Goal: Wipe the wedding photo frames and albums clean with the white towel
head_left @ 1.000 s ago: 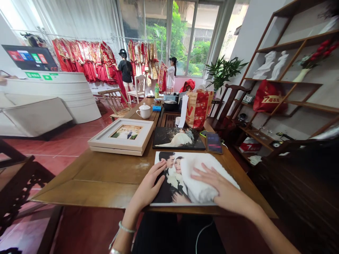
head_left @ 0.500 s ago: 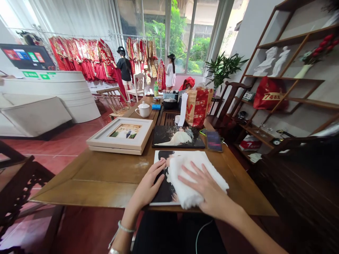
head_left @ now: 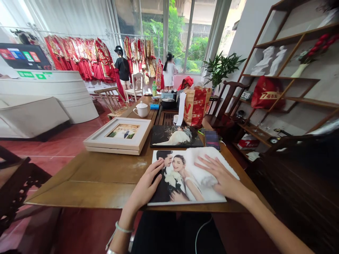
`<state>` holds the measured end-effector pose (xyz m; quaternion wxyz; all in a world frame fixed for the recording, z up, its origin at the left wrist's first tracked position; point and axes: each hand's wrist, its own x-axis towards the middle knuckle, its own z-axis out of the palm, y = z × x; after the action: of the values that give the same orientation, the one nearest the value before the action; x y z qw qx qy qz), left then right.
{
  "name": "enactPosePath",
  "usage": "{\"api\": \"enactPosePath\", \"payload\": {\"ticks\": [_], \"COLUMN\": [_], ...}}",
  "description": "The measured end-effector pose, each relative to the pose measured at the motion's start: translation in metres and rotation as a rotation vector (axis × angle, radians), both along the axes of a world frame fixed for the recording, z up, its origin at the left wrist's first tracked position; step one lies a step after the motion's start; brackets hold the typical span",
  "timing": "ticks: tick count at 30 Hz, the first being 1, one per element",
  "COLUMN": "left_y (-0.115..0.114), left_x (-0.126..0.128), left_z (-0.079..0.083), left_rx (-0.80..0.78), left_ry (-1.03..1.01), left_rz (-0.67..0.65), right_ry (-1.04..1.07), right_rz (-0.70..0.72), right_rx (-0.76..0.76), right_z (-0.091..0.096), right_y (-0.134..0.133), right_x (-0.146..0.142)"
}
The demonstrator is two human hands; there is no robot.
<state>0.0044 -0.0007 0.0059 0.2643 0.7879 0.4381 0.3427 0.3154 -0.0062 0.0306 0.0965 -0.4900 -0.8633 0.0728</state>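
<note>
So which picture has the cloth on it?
The nearest picture, touched by the left hand: the white cloth partly covers it. The black picture and pale-framed picture have none.

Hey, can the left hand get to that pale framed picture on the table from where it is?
Probably yes. The left hand rests on the left edge of the photo panel, and the framed picture lies ahead and to its left, with only tabletop between them.

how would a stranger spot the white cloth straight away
On the wooden table, find the large couple photo at the near edge. The white cloth lies over its right side, beneath the right hand. Its plain fluffiness sets it apart from the flat print.
</note>
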Motion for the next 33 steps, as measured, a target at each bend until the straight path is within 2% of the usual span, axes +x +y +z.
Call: {"api": "enactPosePath", "payload": {"ticks": [4,6,8,11,14,18,20,22,24,26,33], "left_y": [0.0,0.001,0.002,0.003,0.003,0.003,0.002,0.002,0.002,0.001,-0.001], "left_x": [0.001,0.002,0.002,0.002,0.001,0.002,0.003,0.004,0.004,0.003,0.002], "left_z": [0.001,0.001,0.0,-0.001,-0.003,-0.004,-0.004,-0.004,-0.003,-0.002,0.001], "left_rx": [-0.015,-0.022,-0.014,0.001,0.005,0.015,0.019,0.017,0.014,0.016,0.024], "left_ry": [0.012,0.022,0.023,0.019,0.022,0.019,0.018,0.02,0.021,0.017,0.007], "left_rz": [0.002,0.001,-0.007,-0.008,-0.002,0.004,0.006,0.009,0.009,0.0,-0.021], "right_ry": [-0.034,-0.037,-0.024,0.001,0.014,0.016,0.016,0.025,0.033,0.031,0.022], "right_rz": [-0.044,-0.049,-0.038,-0.024,-0.012,0.056,0.089,0.101,0.082,0.055,-0.014], "right_rx": [-0.004,-0.012,-0.009,0.027,0.063,0.036,0.009,-0.018,-0.036,-0.041,-0.042], "right_z": [0.008,0.01,0.007,-0.001,-0.008,-0.012,-0.012,-0.01,-0.007,-0.003,0.008], "right_y": [0.052,0.064,0.063,0.036,-0.014,-0.08,-0.1,-0.106,-0.097,-0.075,0.038], "right_x": [-0.018,-0.025,-0.028,-0.024,-0.016,-0.011,-0.011,-0.012,-0.013,-0.016,-0.029]}}
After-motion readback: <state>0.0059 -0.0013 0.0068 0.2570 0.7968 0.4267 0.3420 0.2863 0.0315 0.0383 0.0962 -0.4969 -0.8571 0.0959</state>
